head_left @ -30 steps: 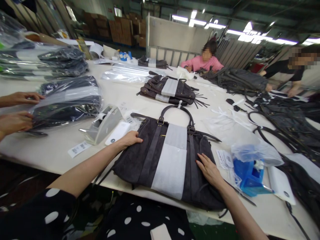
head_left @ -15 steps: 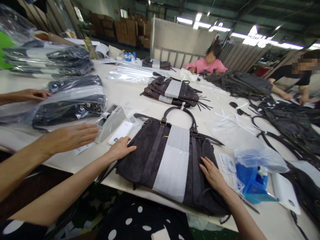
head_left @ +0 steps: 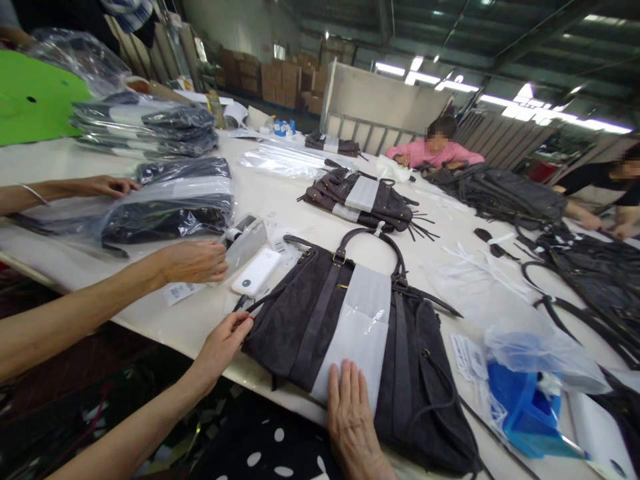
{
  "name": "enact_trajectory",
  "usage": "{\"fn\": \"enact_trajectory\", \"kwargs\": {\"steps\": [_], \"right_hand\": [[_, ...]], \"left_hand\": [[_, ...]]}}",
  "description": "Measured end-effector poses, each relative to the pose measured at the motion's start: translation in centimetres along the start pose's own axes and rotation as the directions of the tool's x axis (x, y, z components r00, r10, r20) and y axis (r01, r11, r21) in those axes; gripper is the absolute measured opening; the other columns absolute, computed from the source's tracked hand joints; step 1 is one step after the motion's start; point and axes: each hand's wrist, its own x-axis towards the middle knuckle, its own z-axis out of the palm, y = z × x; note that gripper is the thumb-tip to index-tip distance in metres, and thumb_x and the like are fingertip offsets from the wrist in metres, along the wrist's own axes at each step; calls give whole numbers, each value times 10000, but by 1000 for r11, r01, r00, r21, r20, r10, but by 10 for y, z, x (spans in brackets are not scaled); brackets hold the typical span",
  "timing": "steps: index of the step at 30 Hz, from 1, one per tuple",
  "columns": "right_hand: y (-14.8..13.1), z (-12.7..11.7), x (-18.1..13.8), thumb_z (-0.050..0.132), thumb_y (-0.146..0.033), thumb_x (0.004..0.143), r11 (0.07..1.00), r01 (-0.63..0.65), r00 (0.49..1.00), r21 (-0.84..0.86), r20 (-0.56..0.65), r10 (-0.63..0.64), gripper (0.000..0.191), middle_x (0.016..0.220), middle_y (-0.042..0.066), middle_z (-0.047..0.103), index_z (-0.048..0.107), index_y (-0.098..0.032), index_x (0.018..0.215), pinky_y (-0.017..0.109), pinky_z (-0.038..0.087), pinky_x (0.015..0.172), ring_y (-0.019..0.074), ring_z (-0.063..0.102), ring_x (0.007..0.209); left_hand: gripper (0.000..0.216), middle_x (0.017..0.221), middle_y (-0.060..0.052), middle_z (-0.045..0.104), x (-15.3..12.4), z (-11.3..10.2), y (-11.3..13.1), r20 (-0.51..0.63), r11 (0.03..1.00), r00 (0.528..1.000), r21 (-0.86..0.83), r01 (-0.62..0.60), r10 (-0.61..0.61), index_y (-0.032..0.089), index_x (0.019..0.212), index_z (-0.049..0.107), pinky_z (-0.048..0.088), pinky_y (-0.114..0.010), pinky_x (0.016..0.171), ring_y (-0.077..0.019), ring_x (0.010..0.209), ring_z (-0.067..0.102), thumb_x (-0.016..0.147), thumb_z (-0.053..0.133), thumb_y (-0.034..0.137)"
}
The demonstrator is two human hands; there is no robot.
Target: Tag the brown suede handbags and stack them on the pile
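A dark grey suede handbag (head_left: 320, 320) lies flat before me, with a white foam wrap (head_left: 367, 300) around its middle. Its ring-like handles (head_left: 373, 233) point away from me. At the bag's left side, my left hand (head_left: 220, 347) pinches a thin dark side strap (head_left: 270, 299) between thumb and fingers. My right hand (head_left: 353, 413) rests on the lower part of the wrap, palm down and fingers stretched out. A white device (head_left: 257, 272) lies just beyond my left hand.
To the left, a co-worker's hands (head_left: 195, 263) are beside a plastic-bagged handbag (head_left: 170, 207). Bagged goods (head_left: 145, 123) are stacked behind it. More handbags (head_left: 363, 197) lie ahead. At right are a blue container (head_left: 530, 400) and dark bags (head_left: 595, 280). Two people work across the table.
My right hand has moved left from the bag's right side onto the foam wrap. My left hand has come nearer and now pinches the strap. The co-worker's nearer hand has curled its fingers.
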Motion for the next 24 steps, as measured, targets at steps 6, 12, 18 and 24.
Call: {"fn": "enact_trajectory", "kwargs": {"steps": [6,12,18,24], "right_hand": [[-7,5,10,340,-21,715,995,41,999,-88,-16,-42,584,1101,315,547,348,47,1295,578,438,780,395,536,1031],[5,1,18,321,10,718,974,103,993,-202,-33,-112,583,988,271,608,342,13,1301,496,486,715,340,600,905],[31,-29,42,375,-58,720,969,189,982,-162,57,-182,570,1024,246,590,355,-2,1287,393,518,721,320,578,934],[15,-19,22,342,-30,690,976,142,990,-164,49,-136,682,1131,288,523,200,35,1354,463,484,792,373,508,1054]], "left_hand": [[425,1010,-47,621,-16,-1,-20,-123,992,991,-123,29,-44,200,992,565,450,-328,821,-220,935,569,714,493,514],[331,847,-6,639,-41,-2,-39,-117,996,993,-82,26,-36,234,894,584,453,-328,753,-221,815,584,702,517,496],[186,799,-33,648,-48,27,-21,331,738,921,-565,368,-206,174,816,596,488,-303,657,-190,752,606,644,601,243],[261,655,3,626,-34,47,-9,387,454,901,-779,432,-193,141,702,568,495,-286,596,-127,565,573,493,498,2]]}}
